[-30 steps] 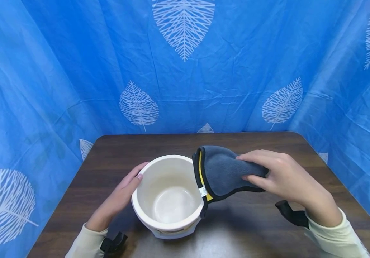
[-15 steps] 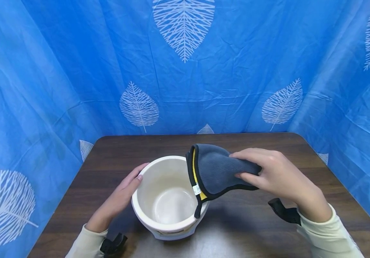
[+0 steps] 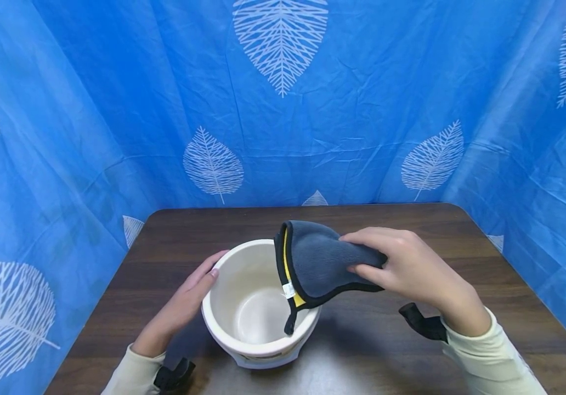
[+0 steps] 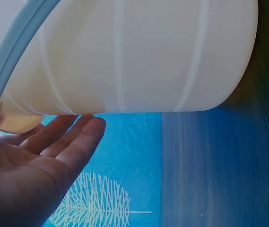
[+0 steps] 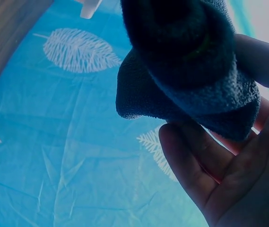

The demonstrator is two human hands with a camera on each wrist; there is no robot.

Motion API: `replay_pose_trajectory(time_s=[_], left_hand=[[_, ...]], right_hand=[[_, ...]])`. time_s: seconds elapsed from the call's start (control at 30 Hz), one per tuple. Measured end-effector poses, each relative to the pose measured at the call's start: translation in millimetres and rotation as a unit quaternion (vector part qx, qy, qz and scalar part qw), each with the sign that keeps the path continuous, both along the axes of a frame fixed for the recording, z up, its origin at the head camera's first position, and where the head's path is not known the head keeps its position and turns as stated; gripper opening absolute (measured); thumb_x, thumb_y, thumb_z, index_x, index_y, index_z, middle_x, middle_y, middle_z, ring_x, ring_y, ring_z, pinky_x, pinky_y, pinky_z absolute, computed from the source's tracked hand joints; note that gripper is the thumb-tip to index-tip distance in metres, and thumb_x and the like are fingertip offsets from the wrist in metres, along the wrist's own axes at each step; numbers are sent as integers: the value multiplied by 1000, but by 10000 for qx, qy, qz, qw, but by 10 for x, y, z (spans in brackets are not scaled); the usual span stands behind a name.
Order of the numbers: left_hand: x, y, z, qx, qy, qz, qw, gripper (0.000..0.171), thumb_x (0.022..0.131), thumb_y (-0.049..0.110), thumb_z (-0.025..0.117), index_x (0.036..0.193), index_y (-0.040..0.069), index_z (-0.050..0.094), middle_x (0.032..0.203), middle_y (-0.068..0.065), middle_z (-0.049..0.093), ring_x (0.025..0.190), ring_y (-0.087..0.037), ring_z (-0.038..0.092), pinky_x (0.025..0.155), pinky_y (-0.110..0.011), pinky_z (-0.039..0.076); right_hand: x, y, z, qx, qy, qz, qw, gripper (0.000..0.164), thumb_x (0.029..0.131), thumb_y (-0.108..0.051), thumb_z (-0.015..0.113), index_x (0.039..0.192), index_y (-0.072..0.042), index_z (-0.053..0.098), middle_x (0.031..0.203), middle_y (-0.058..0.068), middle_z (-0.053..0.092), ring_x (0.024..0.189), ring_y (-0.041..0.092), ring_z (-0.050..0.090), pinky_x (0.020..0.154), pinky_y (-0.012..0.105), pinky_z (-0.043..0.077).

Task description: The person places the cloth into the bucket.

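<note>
Head view: my right hand [image 3: 411, 269] pinches a folded grey cloth [image 3: 327, 263], black-edged, yellow inside, white tag [image 3: 288, 289] showing; its loose end hangs over the right part of the white bucket's [image 3: 233, 282] mouth. My left hand [image 3: 181, 304], fingers fairly straight, rests against the bucket's left side. Bucket's on the dark wooden table [image 3: 372, 356].

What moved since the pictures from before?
The right hand moved left, carrying the gray cloth farther over the white bucket. Nothing new was picked up or let go. The left hand stayed against the bucket, which stayed in the same spot on the table.
</note>
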State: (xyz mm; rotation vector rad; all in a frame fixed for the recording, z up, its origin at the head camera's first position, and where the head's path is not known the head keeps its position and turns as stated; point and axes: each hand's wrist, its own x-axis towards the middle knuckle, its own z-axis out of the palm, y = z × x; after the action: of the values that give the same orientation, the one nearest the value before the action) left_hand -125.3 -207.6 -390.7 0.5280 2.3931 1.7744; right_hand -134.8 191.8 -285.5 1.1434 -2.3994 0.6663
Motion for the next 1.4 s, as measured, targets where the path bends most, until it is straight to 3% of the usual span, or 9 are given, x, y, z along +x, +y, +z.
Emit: replay_pose_trajectory(time_s=[1.0, 1.4], left_hand=[[-23, -10, -4, 63, 15, -65, 10000, 47, 112, 23, 35, 154, 3, 36, 147, -24, 45, 123, -42, 55, 91, -26, 51], [-39, -12, -12, 50, 242, -127, 9996, 46, 112, 21, 33, 153, 1, 37, 148, -24, 45, 125, -41, 51, 94, -27, 49]], right_hand=[[-66, -88, 23, 28, -22, -245, 9997, 44, 79, -18, 88, 120, -14, 72, 111, -2, 73, 97, 15, 70, 79, 40, 57], [-74, -206, 56, 54, -4, -87, 9999, 42, 80, -14, 87, 120, -14, 73, 111, -2, 73, 98, 15, 70, 80, 42, 57]])
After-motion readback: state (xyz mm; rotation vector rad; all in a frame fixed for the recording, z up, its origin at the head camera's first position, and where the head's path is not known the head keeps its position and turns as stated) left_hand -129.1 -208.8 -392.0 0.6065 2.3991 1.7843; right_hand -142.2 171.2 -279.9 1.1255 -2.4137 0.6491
